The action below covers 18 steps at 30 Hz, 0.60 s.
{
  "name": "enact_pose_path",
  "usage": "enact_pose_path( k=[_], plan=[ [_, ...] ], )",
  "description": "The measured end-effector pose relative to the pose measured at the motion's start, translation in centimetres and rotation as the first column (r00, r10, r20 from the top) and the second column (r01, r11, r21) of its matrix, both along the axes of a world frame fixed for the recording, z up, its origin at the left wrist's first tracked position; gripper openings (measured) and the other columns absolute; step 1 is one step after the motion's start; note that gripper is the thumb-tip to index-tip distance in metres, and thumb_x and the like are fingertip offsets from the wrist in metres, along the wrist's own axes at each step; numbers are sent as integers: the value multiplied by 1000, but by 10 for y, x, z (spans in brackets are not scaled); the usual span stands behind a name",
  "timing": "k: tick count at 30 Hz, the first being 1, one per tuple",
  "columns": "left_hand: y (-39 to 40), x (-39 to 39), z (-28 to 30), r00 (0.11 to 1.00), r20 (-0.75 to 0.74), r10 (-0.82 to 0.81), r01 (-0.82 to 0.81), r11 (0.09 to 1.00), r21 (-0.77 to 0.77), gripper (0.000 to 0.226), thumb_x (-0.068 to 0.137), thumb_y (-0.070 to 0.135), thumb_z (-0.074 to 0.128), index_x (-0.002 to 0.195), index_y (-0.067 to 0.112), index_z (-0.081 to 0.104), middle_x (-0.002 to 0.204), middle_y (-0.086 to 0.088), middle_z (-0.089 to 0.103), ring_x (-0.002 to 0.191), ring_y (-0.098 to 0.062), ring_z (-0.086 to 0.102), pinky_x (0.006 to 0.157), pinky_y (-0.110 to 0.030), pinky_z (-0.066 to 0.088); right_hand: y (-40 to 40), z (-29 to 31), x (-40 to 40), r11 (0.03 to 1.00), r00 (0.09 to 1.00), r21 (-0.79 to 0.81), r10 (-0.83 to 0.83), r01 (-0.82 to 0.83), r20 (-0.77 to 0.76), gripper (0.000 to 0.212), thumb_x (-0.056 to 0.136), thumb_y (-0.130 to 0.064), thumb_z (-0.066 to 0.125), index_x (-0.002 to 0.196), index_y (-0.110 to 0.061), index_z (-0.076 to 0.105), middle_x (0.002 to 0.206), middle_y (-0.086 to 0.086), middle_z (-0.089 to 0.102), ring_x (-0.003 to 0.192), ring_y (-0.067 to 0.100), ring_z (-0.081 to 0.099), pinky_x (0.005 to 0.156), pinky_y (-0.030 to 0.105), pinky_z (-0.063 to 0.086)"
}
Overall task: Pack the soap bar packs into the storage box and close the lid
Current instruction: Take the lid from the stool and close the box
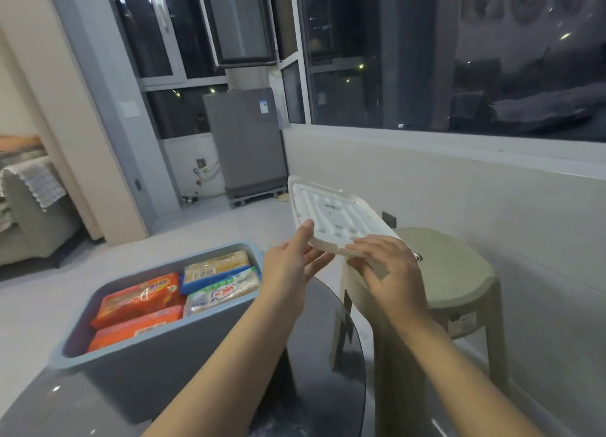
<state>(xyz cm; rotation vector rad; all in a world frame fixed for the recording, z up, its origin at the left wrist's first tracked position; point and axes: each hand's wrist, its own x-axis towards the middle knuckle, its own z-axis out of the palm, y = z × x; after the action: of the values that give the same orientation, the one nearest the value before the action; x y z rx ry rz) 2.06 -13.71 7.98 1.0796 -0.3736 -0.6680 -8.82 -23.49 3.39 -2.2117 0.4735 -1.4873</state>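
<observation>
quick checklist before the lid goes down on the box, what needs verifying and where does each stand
1. Soap packs inside the storage box: ok, all in view lie below the rim.
2. Box opening unobstructed: ok.
3. Lid gripped by left hand and right hand: ok.
4. Lid over the box: not ok, it is off to the right, above the stool.
5. Lid turned correct way: cannot tell; ribbed face shows upward.
6. Packs left outside: cannot tell.

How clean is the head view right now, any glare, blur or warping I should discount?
Head view: wide-angle warping bends the window frame; room reflections wash over the dark glass; small highlights on the glossy table; soft, slightly blurred throughout, so pack labels in the storage box are unreadable; both hands and the white lid are evenly lit.
</observation>
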Motion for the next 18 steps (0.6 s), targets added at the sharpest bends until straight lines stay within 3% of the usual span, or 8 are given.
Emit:
enact_pose_path(
  k=[3,6,12,18],
  plan=[
    [30,2,13,999,-25,31,-32,998,-62,23,85,27,67,88,5,64,77,-8,78,78,-20,75,63,-24,60,22,11,12,999,997,-8,43,-42,61,15,74,-12,75,88,-15,77,95,-4,74,96,11,63,91,24,41],
    [54,9,22,995,-24,94,-96,992,-86,23,83,29,68,90,7,63,75,-6,78,76,-20,75,58,-23,59,46,18,25,995,992,7,96,-96,79,13,74,-15,75,87,-16,76,91,-7,75,90,7,64,86,24,44],
    [96,28,36,991,34,130,-125,986,-113,36,82,36,68,100,5,60,94,-13,76,88,-23,74,77,-31,60,84,33,52,974,972,47,218,-222,85,11,81,-15,70,91,-16,74,87,-14,70,81,14,66,76,34,53],
    [132,40,31,968,114,223,-210,971,-113,54,68,41,70,107,7,55,105,-10,68,84,-17,74,72,-28,60,111,44,75,946,940,76,298,-314,166,17,84,-31,61,89,-18,71,74,-8,69,68,8,62,58,16,49]
  ],
)
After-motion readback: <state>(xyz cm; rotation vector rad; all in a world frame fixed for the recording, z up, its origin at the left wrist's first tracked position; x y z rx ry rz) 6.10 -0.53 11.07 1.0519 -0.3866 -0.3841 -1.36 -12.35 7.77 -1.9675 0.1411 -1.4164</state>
